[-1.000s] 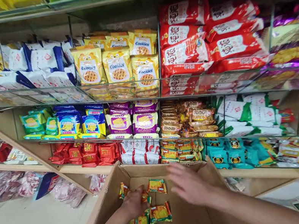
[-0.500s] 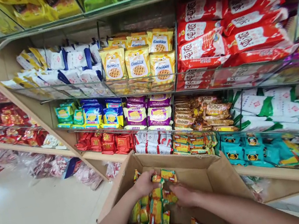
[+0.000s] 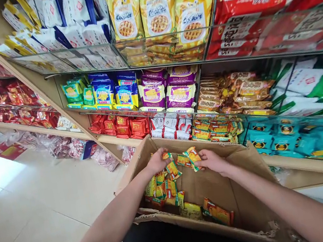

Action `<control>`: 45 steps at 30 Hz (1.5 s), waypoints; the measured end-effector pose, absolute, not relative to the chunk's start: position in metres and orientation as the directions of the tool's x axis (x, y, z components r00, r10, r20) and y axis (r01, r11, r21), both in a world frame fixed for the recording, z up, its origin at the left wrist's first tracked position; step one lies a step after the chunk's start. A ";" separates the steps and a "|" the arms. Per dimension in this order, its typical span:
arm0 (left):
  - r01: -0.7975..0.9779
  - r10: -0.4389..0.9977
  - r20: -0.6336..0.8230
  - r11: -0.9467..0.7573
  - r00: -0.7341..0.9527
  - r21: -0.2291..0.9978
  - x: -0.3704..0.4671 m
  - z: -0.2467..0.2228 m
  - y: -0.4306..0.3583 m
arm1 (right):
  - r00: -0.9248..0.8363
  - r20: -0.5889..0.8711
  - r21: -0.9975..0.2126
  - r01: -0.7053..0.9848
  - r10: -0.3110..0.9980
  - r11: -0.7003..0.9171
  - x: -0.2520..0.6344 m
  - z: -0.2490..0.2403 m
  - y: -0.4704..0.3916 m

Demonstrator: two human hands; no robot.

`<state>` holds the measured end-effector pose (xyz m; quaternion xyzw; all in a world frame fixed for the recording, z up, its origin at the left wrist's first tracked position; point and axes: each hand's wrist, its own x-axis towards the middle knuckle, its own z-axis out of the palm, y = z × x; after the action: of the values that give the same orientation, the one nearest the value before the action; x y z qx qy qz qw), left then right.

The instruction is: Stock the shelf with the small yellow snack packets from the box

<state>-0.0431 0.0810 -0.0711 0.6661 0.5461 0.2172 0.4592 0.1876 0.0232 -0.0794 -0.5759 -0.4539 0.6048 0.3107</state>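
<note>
A cardboard box [image 3: 240,198] stands in front of me, with several small yellow, orange and green snack packets [image 3: 170,190] lying mostly along its left side and front edge. Inside it, toward the back left, my left hand [image 3: 158,162] is closed on one snack packet [image 3: 172,168], which hangs from the fingers. My right hand [image 3: 214,162] pinches another snack packet [image 3: 193,158] by its edge, right of the first. One more loose packet [image 3: 183,160] shows between the two held ones. The left palm side is hidden from view.
Behind the box rise glass-fronted shelves of packaged snacks, among them yellow cookie bags [image 3: 160,15] and teal packets [image 3: 280,139]. Matching yellow-orange packets [image 3: 216,130] fill a low compartment just beyond the box. Clear bags [image 3: 59,145] lie on the tiled floor [image 3: 35,218] at left.
Both hands have lifted off the pile, each now with a packet in its fingers. The right hand has moved away from the left. The view has tilted down and come closer to the shelves.
</note>
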 end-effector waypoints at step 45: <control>0.367 0.649 -0.552 0.412 0.524 0.834 -0.010 -0.058 0.040 | 0.561 -0.258 -0.873 -0.483 0.787 0.059 0.239 -0.066 0.095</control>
<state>-0.0099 0.0405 -0.0583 0.5326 0.4771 0.1018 0.6916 0.2394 0.0955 -0.0660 -0.5218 -0.1453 0.4453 0.7130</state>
